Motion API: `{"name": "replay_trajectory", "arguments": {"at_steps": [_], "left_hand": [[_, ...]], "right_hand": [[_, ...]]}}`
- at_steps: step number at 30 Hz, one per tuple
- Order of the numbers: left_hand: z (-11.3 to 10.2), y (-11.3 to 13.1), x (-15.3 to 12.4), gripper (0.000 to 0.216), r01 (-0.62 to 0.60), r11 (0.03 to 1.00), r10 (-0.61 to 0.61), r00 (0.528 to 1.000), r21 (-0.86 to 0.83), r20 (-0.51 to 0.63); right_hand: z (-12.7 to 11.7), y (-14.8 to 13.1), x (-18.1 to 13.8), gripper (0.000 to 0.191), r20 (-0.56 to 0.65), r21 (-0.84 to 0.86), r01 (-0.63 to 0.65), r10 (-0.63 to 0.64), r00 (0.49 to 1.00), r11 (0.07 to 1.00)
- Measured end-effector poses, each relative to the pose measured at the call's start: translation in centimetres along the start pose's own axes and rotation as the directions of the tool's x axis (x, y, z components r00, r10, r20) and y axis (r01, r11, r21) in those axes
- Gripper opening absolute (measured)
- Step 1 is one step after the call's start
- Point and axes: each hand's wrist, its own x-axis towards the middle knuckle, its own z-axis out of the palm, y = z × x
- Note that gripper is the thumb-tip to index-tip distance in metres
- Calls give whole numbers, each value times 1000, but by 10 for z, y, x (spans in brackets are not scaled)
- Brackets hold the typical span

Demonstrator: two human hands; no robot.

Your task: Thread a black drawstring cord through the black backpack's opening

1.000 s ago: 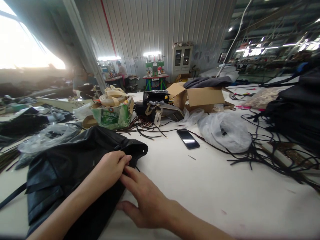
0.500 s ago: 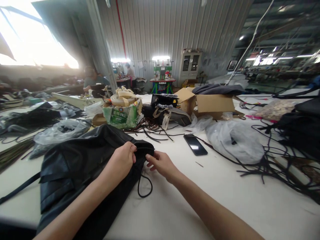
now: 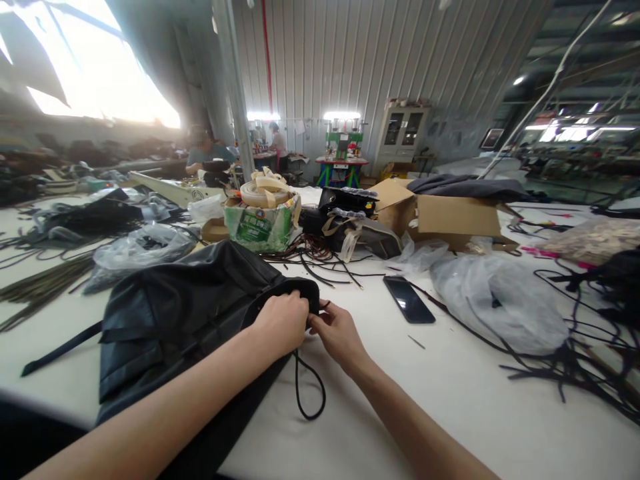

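Note:
A black bag [image 3: 175, 300] with a smooth, leather-like surface lies on its side on the white table, its opening toward the right. My left hand [image 3: 283, 320] reaches into that opening with its fingers curled; what the fingertips grip is partly hidden by the hand. At the rim, my right hand [image 3: 340, 333] has thumb and fingers closed on the bag's edge, right beside the left hand's knuckles. A black cord loop [image 3: 324, 400] hangs from the bag below both hands. To the left, a black strap [image 3: 63, 350] trails across the table.
A phone [image 3: 409, 300] lies right of my hands, near a small thin stick [image 3: 416, 342]. Beyond are a plastic bag [image 3: 500, 303], loose black cords [image 3: 540, 373], a cardboard box [image 3: 457, 217] and a green-white container [image 3: 260, 227] with rolled tape. A person [image 3: 207, 153] sits farther back.
My left hand has moved right and deeper into the bag's opening. My right hand has closed on the rim. The view has shifted left, so the surroundings appear farther right.

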Motion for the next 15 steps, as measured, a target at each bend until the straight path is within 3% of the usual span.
{"name": "replay_trajectory", "arguments": {"at_steps": [5, 10, 15], "left_hand": [[7, -7, 12, 26, -25, 999, 25, 1000, -20, 0], [12, -29, 11, 25, -77, 995, 76, 997, -61, -21], [18, -32, 6, 29, -59, 997, 56, 996, -57, -68]], "right_hand": [[-2, 5, 1, 24, -4, -37, 27, -27, 1000, 999], [-5, 11, 6, 24, -27, -20, 14, -14, 1000, 1000], [-5, 6, 5, 29, -64, -14, 60, -61, 996, 998]]}}
